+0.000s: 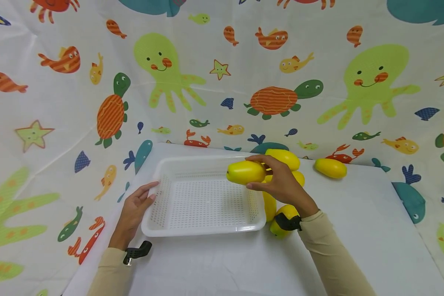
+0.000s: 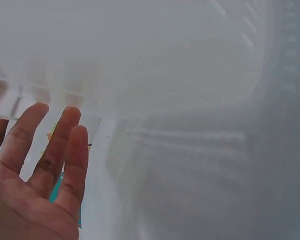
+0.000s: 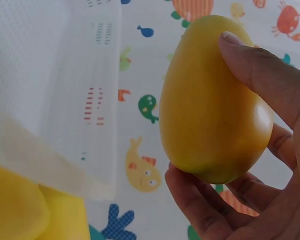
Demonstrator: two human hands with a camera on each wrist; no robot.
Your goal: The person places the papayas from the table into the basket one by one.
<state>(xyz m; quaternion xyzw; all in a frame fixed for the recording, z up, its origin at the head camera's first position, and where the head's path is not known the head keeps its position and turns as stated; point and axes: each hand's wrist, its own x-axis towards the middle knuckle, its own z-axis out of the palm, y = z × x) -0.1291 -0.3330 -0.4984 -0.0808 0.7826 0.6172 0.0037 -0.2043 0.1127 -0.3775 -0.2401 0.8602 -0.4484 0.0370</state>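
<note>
My right hand (image 1: 281,183) holds a smooth yellow papaya (image 1: 246,172) above the right side of a white perforated plastic basket (image 1: 203,232). In the right wrist view, the thumb lies along one side of the papaya (image 3: 215,100) and the fingers support its rounded end, which is tinged green. My left hand (image 1: 134,209) is at the basket's left rim. Seen from the left wrist, its fingers (image 2: 76,160) are fairly straight, with the tips right at the basket's edge (image 2: 140,112); the thumb is out of that view.
Several more papayas lie close along the basket's right side, among them one at the back (image 1: 283,159) and one in front (image 1: 281,230), partly behind the right wrist strap. Another papaya (image 1: 331,168) lies apart at the back right. A sea-animal patterned cloth (image 1: 214,49) hangs behind the white table (image 1: 373,230).
</note>
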